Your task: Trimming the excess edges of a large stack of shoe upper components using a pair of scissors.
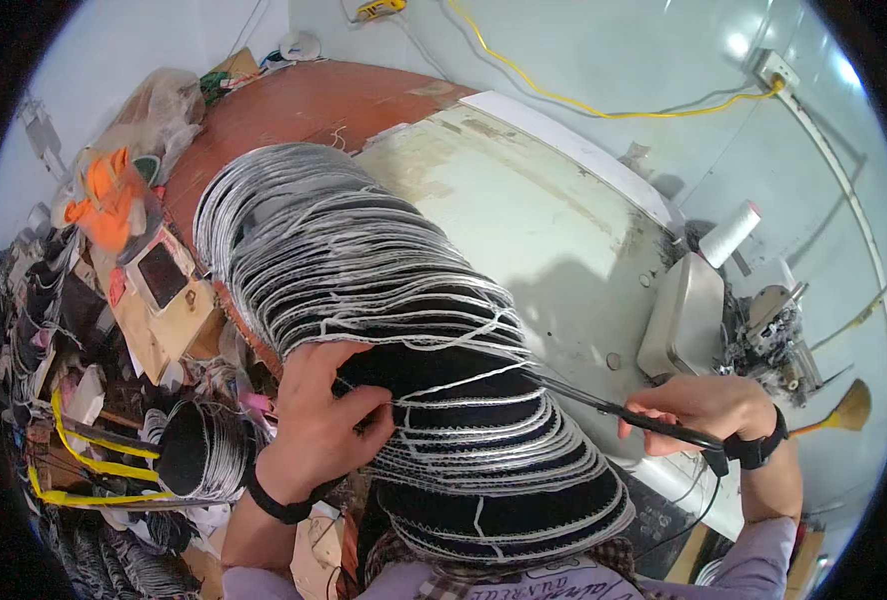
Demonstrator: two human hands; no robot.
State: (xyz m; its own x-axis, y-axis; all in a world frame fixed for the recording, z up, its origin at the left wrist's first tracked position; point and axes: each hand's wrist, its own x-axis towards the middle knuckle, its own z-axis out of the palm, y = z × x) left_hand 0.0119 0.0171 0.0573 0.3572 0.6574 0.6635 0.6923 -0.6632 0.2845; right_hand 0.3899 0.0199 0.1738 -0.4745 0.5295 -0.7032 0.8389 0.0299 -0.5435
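Note:
A long stack of black, curved fabric pieces (464,434) with white stitched edges and loose white cord reaches from my body toward the back left. My left hand (329,415) is closed at the stack's left side, thumb and bent finger pinching the edge of one black piece, beside a gap between pieces. A white thread (454,384) runs slantwise across that gap. My right hand (699,412) is closed around the black handles of what look like scissors (654,424). Their thin blades point left and touch or overlap the stack's right edge; the tips are hard to make out.
A sewing machine (679,315) with a white thread cone (731,235) stands right on the pale worktable (524,190). Left are an orange cloth (109,200), a yellow-taped rack (104,465) and a smaller bundle of black pieces (199,450). A yellow cable (584,103) crosses the wall.

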